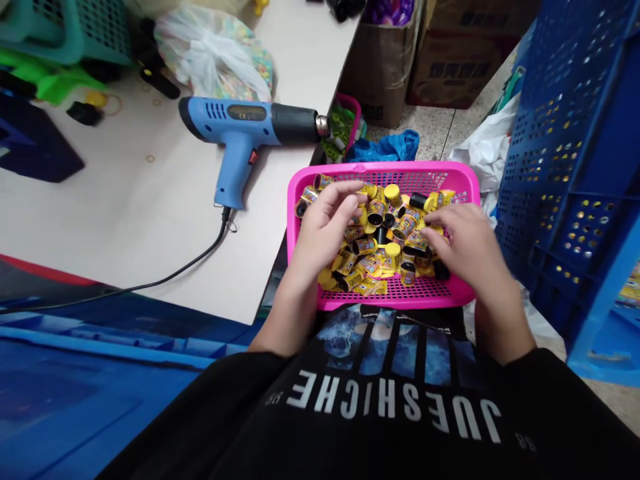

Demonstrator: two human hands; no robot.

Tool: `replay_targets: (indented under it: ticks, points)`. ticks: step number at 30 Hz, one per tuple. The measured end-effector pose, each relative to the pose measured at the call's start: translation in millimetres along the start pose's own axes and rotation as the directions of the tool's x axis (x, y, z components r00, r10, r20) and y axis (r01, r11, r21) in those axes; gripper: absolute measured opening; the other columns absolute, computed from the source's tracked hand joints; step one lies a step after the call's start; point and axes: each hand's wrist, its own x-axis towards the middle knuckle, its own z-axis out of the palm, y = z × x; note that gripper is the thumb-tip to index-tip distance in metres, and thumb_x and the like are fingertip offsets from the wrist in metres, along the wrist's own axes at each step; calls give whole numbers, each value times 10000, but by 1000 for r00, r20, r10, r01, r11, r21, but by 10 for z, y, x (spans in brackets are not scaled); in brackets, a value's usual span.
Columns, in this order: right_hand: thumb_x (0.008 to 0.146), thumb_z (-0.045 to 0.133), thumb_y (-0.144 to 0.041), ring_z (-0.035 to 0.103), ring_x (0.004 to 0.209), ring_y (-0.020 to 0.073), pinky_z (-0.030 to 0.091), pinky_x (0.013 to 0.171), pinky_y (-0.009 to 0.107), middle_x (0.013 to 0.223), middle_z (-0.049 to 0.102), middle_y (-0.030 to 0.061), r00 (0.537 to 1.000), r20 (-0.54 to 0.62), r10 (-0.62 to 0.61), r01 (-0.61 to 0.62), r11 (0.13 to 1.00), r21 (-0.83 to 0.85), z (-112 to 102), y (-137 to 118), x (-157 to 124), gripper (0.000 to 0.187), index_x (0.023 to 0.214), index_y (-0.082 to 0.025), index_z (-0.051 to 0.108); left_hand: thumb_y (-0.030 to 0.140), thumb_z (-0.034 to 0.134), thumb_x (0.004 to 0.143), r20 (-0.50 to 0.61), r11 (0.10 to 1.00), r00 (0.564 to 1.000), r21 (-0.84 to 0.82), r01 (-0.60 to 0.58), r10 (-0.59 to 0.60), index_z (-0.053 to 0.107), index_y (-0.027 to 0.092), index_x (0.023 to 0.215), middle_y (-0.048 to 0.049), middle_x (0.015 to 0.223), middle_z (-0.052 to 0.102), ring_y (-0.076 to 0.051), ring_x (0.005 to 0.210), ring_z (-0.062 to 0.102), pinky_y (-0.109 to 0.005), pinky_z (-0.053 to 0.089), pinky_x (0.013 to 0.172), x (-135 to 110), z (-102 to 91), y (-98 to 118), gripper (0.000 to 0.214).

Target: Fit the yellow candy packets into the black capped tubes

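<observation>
See small canisters (376, 211) in pink basket (385, 167), beneath left hand (326, 223), loosely curled, and right hand (465, 241), half-spread; cannot tell if gripping any. Probably light, stiff, slick; best pinched around middle.

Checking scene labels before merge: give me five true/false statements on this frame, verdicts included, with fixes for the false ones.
1. The left hand and the right hand are both at the pink basket. True.
2. The heat gun lies inside the pink basket. False: the heat gun lies on the pale table.
3. Small canisters with yellow labels are in the pink basket. True.
4. The heat gun's cord is white. False: the cord is black.
5. A tied plastic bag rests on the pale table. True.
</observation>
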Motion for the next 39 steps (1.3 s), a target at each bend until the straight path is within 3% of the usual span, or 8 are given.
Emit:
replay_targets:
  ticks: [5, 8, 14, 19, 24, 28, 34, 39]
  points:
    - [1009, 528, -173, 511, 1043, 281, 337, 847, 414, 1067, 719, 102, 932, 293, -213, 282, 934, -219, 479, -273, 204, 217, 1020, -212, 742, 473, 655, 956, 52, 999, 998, -40, -24, 27, 719, 207, 1107, -59, 1023, 760, -138, 824, 684, -262, 550, 762, -27, -3, -23, 313]
    - [1013, 543, -219, 487, 1048, 302, 301, 813, 420, 1099, 692, 123, 952, 274, -139, 233, 909, -346, 627, -176, 279, 207, 1038, -209, 748, 472, 662, 952, 73, 998, 997, -60, -34, 39, 729, 205, 1074, -54, 997, 762, -142, 821, 691, -277, 561, 780, -34, -8, -15, 301]
    - [1007, 595, -354, 515, 999, 296, 340, 807, 421, 969, 736, 97, 975, 216, -60, 123, 949, -291, 536, 147, 381, 246, 1002, -235, 810, 455, 668, 949, 54, 996, 998, -83, -17, 21, 736, 210, 1072, -44, 966, 762, -138, 794, 689, -261, 555, 737, -19, -81, -36, 283]
    - [999, 600, -355, 550, 970, 289, 387, 826, 411, 942, 739, 98, 995, 86, 51, -33, 978, -206, 427, 277, 410, 257, 995, -234, 826, 461, 665, 949, 82, 995, 996, -94, -25, 32, 741, 198, 1076, -55, 965, 758, -128, 785, 671, -254, 549, 750, -10, -93, -61, 301]
    - [954, 661, -353, 556, 988, 296, 381, 827, 407, 966, 728, 103, 986, 153, 67, -23, 962, -272, 377, 88, 340, 188, 915, -206, 771, 475, 656, 950, 116, 998, 993, -67, -20, 28, 742, 201, 1080, -66, 1051, 755, -144, 870, 698, -251, 551, 759, -6, -60, -50, 316]
    - [994, 560, -242, 519, 1093, 338, 339, 815, 432, 1156, 696, 148, 969, 239, 63, 56, 886, -460, 492, -90, 228, 215, 1037, -182, 763, 470, 645, 958, 133, 999, 991, -46, 4, 2, 741, 200, 1102, -69, 1059, 766, -143, 870, 701, -252, 545, 759, -10, -19, -39, 320]
    - [1030, 503, -264, 467, 1122, 321, 321, 848, 436, 1183, 669, 144, 959, 277, 60, 80, 881, -467, 612, 20, 209, 276, 1008, -189, 768, 501, 653, 950, 149, 999, 989, -38, 5, 1, 742, 197, 1100, -69, 1031, 767, -142, 856, 698, -249, 534, 734, -24, 24, -12, 351]
    - [953, 653, -384, 468, 1149, 355, 328, 859, 436, 1281, 620, 184, 965, 203, 165, -34, 848, -528, 544, -76, 160, 334, 1178, -147, 720, 506, 648, 953, 140, 999, 990, -31, 15, -10, 739, 197, 1107, -72, 1044, 775, -150, 867, 706, -258, 533, 741, -37, -2, -7, 357]
